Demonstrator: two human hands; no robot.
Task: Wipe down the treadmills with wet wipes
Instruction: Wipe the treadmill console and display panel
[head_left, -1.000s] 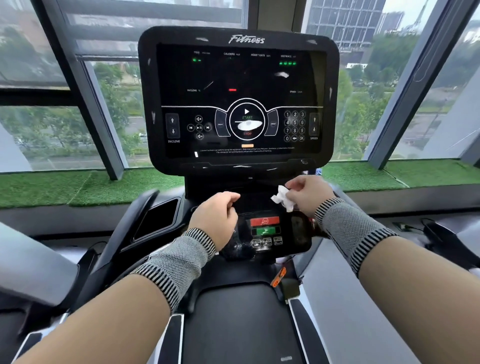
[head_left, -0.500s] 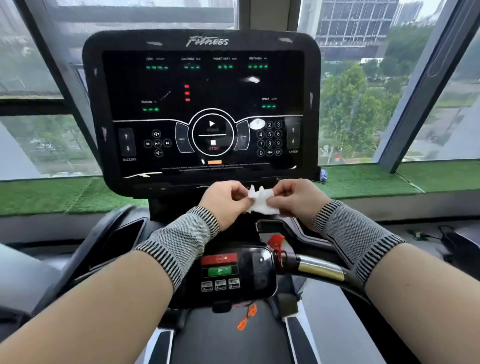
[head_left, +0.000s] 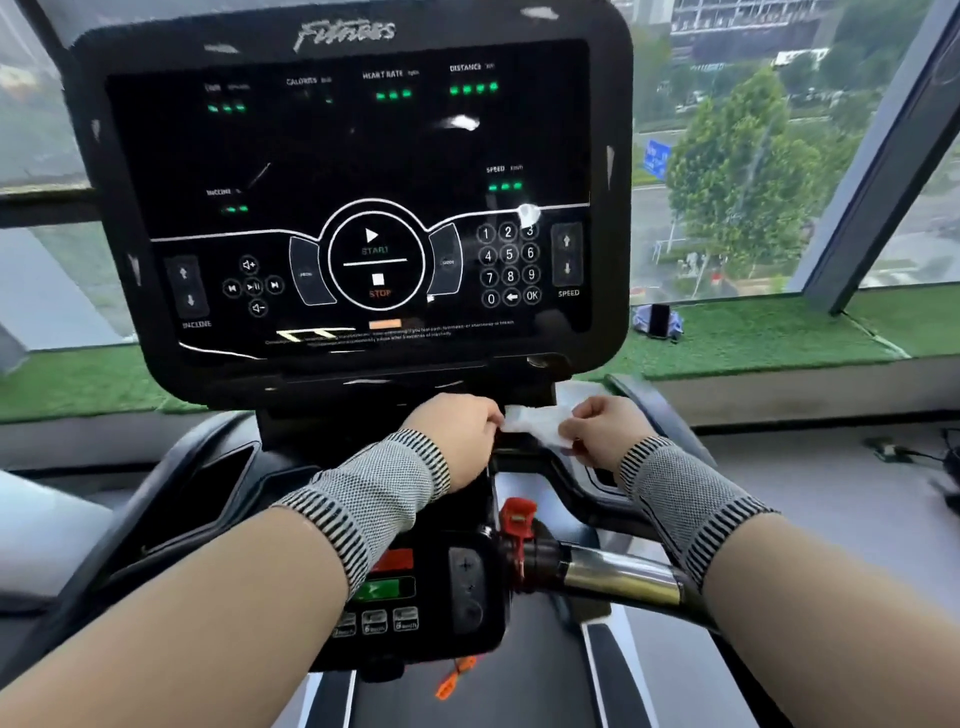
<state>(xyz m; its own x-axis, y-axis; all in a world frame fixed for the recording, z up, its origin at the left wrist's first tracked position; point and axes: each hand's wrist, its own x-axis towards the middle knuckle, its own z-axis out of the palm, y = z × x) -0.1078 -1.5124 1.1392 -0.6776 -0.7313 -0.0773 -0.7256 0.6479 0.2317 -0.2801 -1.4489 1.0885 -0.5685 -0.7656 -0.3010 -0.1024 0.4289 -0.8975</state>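
A white wet wipe (head_left: 535, 423) is stretched between my two hands just below the treadmill's black console screen (head_left: 353, 197). My left hand (head_left: 457, 439) pinches the wipe's left edge and my right hand (head_left: 605, 428) pinches its right edge. Both hands hover above the lower control panel (head_left: 410, 597) with its red and green buttons. A red safety clip (head_left: 517, 517) and a chrome handlebar (head_left: 618, 574) lie under my right wrist. Grey striped wristbands cover both wrists.
Black side trays (head_left: 208, 488) flank the console. The treadmill belt (head_left: 467, 706) runs below. Behind is a green turf ledge (head_left: 753, 338) with a phone (head_left: 658, 320) on it, and large windows. A cable and plug (head_left: 893, 452) lie on the grey floor at right.
The wipe was held by my right hand alone; my left hand came over and took its other edge. The view has moved closer to the console.
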